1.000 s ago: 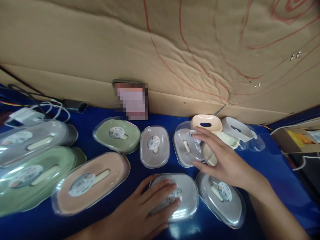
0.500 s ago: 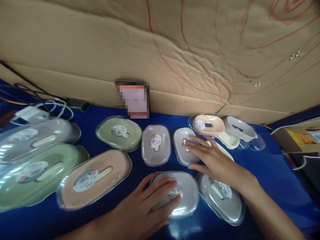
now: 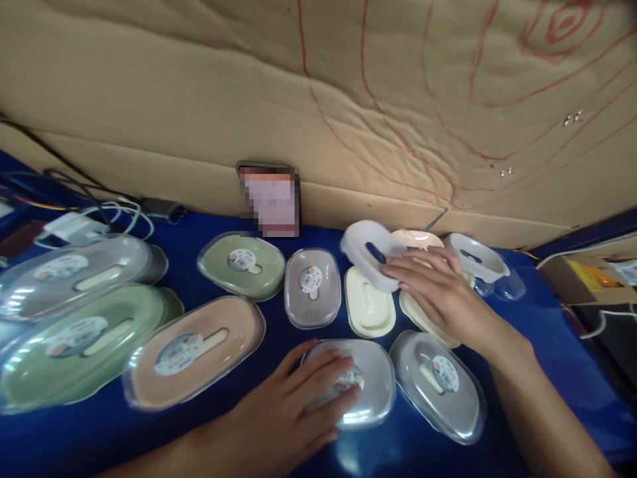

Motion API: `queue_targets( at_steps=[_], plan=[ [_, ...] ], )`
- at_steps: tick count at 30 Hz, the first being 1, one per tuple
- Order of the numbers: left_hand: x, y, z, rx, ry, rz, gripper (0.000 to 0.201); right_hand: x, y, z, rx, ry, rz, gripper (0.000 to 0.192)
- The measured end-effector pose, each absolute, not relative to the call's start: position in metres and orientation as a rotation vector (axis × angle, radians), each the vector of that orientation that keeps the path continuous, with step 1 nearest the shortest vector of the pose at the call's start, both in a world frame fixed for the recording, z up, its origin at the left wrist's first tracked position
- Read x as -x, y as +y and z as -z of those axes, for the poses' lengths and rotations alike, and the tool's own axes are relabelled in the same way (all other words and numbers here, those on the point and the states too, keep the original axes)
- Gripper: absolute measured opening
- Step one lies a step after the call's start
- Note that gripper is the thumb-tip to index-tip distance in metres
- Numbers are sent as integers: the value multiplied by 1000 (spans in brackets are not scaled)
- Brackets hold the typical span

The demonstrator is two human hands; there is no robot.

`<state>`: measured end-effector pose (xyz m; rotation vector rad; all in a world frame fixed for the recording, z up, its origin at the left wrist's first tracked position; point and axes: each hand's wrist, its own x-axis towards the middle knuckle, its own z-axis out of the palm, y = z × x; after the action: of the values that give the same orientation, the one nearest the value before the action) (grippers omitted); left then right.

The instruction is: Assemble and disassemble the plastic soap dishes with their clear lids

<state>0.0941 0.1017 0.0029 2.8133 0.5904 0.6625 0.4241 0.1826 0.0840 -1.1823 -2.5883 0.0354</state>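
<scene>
My left hand [image 3: 303,405] lies flat, fingers spread, on a grey oval box with a clear lid [image 3: 371,385] near the table's front. My right hand [image 3: 438,292] holds a white tray with a slot [image 3: 368,252] lifted and tilted above a cream insert [image 3: 369,311] that lies on the blue table [image 3: 542,345]. Another cream piece [image 3: 423,322] lies partly under my right hand. A peach box [image 3: 415,238] sits just behind the hand.
Boxes with clear lids lie around: grey [image 3: 312,287], green [image 3: 242,265], peach [image 3: 194,348], grey [image 3: 438,385], and large ones at left [image 3: 74,345]. A white tray [image 3: 475,257] stands at right. Cables [image 3: 89,222] lie at back left. A cardboard wall [image 3: 318,99] rises behind.
My right hand has lifted the white slotted tray up off the table, leaving the cream insert lying where it was. My left hand has stayed on the grey box.
</scene>
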Motion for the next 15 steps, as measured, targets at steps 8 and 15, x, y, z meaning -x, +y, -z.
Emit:
queue_targets(
  at_steps=[8, 15],
  plan=[
    [-93, 102, -4, -2808, 542, -686, 47, -439, 130, -96, 1483, -2535, 143, 38],
    [-96, 103, -3, -2787, 523, -696, 44, -447, 15, -55, 1672, -2443, -69, 67]
  ],
)
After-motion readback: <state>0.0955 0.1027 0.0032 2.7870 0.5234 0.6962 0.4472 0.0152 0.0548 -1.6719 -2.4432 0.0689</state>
